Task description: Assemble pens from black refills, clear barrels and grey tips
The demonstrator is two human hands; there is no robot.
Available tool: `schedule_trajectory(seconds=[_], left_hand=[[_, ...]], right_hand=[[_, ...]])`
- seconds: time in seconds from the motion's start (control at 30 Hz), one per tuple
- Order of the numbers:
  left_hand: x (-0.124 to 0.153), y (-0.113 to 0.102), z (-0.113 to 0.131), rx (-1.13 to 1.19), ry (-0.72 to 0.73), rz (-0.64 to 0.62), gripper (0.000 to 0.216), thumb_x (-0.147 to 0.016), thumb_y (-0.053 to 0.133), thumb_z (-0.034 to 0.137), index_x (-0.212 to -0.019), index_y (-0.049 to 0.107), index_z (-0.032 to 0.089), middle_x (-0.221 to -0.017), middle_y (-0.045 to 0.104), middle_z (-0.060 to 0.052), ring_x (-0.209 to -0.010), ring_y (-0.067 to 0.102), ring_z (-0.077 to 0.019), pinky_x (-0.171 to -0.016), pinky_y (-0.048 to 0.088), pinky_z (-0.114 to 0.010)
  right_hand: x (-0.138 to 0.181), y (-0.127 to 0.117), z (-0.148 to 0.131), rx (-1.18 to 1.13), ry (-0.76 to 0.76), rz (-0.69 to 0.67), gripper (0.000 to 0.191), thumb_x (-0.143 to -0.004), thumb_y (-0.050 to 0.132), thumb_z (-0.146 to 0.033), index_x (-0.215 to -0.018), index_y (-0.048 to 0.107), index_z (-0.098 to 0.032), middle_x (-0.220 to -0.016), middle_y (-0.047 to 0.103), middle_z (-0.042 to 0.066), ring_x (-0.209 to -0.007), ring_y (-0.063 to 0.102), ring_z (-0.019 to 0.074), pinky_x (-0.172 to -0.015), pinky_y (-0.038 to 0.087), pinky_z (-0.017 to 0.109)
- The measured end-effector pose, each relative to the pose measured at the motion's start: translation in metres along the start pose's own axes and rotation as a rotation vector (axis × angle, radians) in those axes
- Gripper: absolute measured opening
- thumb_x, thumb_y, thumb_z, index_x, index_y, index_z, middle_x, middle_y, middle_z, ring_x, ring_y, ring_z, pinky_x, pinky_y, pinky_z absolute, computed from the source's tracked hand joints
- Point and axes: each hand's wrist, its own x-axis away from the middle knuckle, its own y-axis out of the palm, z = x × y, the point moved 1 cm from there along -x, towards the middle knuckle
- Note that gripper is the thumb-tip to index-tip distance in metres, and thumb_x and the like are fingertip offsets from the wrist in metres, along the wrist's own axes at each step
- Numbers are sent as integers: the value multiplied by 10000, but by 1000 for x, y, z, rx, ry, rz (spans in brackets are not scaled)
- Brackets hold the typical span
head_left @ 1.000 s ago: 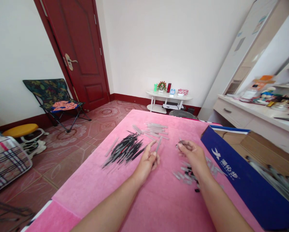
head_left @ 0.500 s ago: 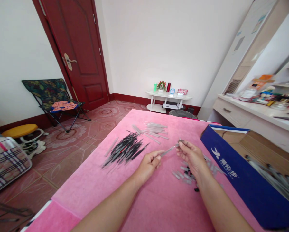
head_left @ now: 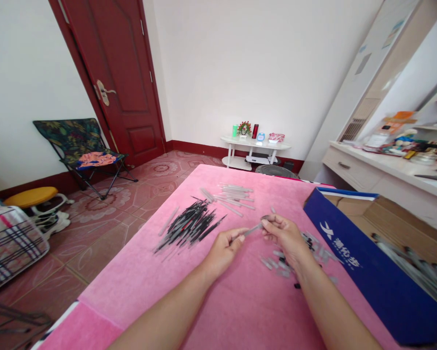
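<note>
My left hand [head_left: 227, 248] is closed around one end of a slim, greyish translucent pen [head_left: 254, 229] held over the table. At its other end, the fingertips of my right hand [head_left: 282, 234] pinch the pen; a small dark part shows there. Left of my hands lies a pile of thin black pen refills [head_left: 191, 221], one with a red streak. Translucent pen barrels [head_left: 236, 191] lie behind it. Under and beside my right wrist are scattered translucent pen caps [head_left: 277, 266] and small black pieces [head_left: 298, 286], partly hidden by my forearm.
A pink cloth [head_left: 240, 301] covers the table. At the right edge stands an open blue box [head_left: 353, 257] with several grey pens [head_left: 419, 267] inside. Beyond are a white dresser [head_left: 357, 167], a low white table [head_left: 255, 144] and a folding chair [head_left: 76, 141].
My right hand has moved slightly left, towards my left hand. The thin gap that showed along the pen between my hands has closed up.
</note>
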Motion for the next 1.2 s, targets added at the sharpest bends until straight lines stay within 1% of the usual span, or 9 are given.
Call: schedule_trajectory(seconds=[0.1, 0.3, 0.4, 0.57, 0.73, 0.87, 1.0, 1.1, 1.2], left_hand=[[2, 1, 0, -26, 19, 4, 352, -819, 435, 278, -1114, 578, 151, -1076, 621, -64, -1018, 528, -208, -928, 347, -345], [7, 0, -2, -168, 47, 90, 342, -819, 420, 259, -1093, 593, 150, -1058, 631, -67, -987, 551, -208, -912, 370, -354], [10, 1, 0, -290, 92, 107, 354, -831, 385, 239, -1112, 582, 155, -1007, 647, -71, -905, 575, -199, -834, 414, -321], [15, 1, 3, -656, 175, 106, 392, -805, 368, 156, -1151, 551, 172, -744, 647, -64, -629, 553, -161, -627, 410, -264], [18, 1, 1, -899, 203, 72, 434, -762, 367, 108, -1157, 537, 170, -737, 626, -82, -629, 543, -170, -593, 383, -263], [15, 3, 3, -762, 181, 95, 375, -815, 351, 182, -1129, 556, 175, -792, 650, -86, -668, 565, -173, -647, 407, -273], [12, 2, 9, -508, 168, 130, 365, -843, 350, 304, -1110, 570, 188, -942, 647, -82, -853, 564, -202, -784, 415, -312], [13, 0, 12, -417, 152, 168, 421, -830, 377, 372, -1180, 513, 179, -940, 636, -83, -892, 544, -213, -820, 405, -343], [14, 0, 14, -359, 136, 167, 458, -832, 372, 395, -1217, 472, 169, -887, 630, -81, -849, 549, -203, -809, 408, -346]], right_hand=[[3, 5, 1, -41, 1, -8, 327, -502, 751, -334, -709, 593, -135, -524, 562, -23, -450, 499, 71, -461, 429, 191], [11, 14, 1, -149, 35, -20, 244, -542, 734, -281, -654, 566, -144, -499, 539, -40, -436, 487, 63, -445, 429, 182], [14, 16, -1, -185, 59, -28, 229, -540, 732, -260, -639, 561, -144, -503, 537, -42, -443, 493, 63, -455, 445, 185], [17, 16, -3, -192, 101, -29, 218, -545, 727, -234, -654, 561, -144, -502, 531, -45, -439, 492, 56, -456, 465, 182], [17, 15, -2, -178, 117, -31, 230, -531, 732, -233, -655, 562, -140, -511, 529, -40, -444, 495, 59, -464, 483, 194], [16, 19, 1, -151, 83, -20, 238, -546, 720, -266, -670, 552, -152, -520, 531, -47, -451, 506, 65, -480, 499, 212], [17, 20, -6, -79, 63, -30, 249, -591, 686, -316, -700, 527, -159, -497, 532, -46, -443, 517, 81, -487, 505, 236], [26, 6, -34, 35, -41, -2, 234, -631, 653, -325, -731, 524, -157, -543, 566, -17, -484, 554, 105, -516, 505, 250], [43, -29, -83, 188, -330, 208, 244, -661, 629, -323, -825, 542, -165, -658, 611, 17, -562, 595, 130, -572, 503, 266]])
